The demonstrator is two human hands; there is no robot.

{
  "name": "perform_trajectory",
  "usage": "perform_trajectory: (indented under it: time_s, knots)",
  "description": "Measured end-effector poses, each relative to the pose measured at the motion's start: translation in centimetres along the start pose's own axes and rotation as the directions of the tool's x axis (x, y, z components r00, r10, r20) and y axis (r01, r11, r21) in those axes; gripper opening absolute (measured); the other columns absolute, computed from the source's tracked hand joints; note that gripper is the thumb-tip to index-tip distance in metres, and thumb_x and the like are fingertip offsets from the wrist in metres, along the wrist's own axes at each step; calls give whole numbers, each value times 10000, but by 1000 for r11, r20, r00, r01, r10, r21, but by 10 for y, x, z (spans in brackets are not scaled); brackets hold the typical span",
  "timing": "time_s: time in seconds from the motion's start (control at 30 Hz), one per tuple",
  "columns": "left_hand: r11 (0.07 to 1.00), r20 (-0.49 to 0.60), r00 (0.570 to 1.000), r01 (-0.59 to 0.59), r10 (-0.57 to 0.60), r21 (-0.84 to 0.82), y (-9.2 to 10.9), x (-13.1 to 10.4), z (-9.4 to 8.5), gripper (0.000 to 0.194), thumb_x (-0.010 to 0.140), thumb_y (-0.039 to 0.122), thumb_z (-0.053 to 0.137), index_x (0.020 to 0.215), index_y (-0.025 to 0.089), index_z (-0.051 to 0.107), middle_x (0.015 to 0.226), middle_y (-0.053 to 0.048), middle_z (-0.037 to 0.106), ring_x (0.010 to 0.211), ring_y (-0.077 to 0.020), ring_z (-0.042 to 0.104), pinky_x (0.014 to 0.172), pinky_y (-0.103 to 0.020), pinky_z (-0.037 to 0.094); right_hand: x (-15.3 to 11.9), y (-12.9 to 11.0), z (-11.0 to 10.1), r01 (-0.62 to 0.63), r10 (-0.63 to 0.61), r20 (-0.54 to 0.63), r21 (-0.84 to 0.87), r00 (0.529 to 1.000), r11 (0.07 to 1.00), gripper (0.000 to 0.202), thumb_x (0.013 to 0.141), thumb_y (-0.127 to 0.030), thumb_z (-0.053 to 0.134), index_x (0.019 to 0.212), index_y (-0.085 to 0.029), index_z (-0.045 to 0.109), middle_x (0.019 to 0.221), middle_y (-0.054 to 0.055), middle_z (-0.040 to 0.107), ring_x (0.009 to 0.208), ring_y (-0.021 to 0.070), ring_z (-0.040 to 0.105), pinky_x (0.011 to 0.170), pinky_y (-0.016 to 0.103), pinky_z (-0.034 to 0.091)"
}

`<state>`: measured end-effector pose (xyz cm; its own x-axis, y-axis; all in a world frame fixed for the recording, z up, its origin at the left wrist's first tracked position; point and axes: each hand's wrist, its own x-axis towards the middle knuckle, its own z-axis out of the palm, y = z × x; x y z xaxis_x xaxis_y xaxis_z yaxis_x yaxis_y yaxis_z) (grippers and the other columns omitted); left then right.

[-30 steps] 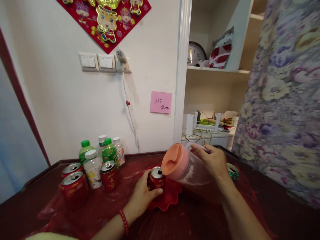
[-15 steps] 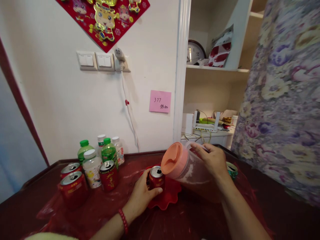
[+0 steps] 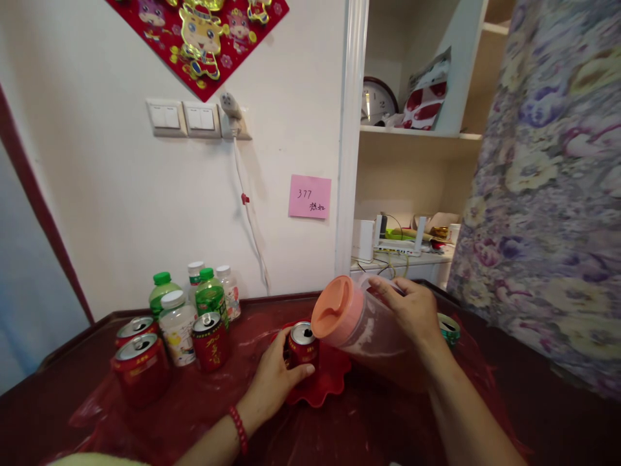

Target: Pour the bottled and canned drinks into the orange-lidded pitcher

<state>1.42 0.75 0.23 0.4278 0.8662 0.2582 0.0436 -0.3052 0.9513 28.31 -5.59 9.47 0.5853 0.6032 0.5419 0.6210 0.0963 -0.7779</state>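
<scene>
With fingers (image 3: 299, 373) of the left hand (image 3: 275, 377), gripping a red can (image 3: 304, 349) upright over a wavy-edged red dish (image 3: 336, 383); with the right hand (image 3: 412, 310), holding a pitcher (image 3: 372, 329) aslant, orange lid (image 3: 337, 310) just beside the can's top; working right of grouped bottles (image 3: 178, 331).

Four red cans (image 3: 305, 349), one pitcher (image 3: 366, 327), one green can (image 3: 449, 333), apparently five bottles (image 3: 178, 330)
</scene>
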Motion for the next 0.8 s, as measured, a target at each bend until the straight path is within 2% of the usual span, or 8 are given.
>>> perform_trajectory:
  time_s: [0.5, 0.8]
  knots:
    - [1000, -14, 1000, -25, 25, -13, -7, 2, -1, 700, 648, 255, 846, 1300, 195, 599, 1413, -165, 659, 1321, -367, 601, 1160, -536, 426, 0, -2, 0, -24, 24, 10, 2, 1000, 1000, 695, 635, -923, 579, 524, -248, 458, 566, -48, 303, 603, 154, 340, 584, 304, 251]
    - [998, 1, 1000, 6, -6, -66, -5, 1, 1, 736, 638, 237, 838, 1321, 199, 567, 1437, -161, 637, 1340, -348, 588, 1162, -519, 426, 0, -3, 0, -28, 28, 11, -3, 1000, 1000, 682, 633, -906, 587, 520, -249, 442, 561, -49, 301, 601, 153, 337, 579, 304, 249]
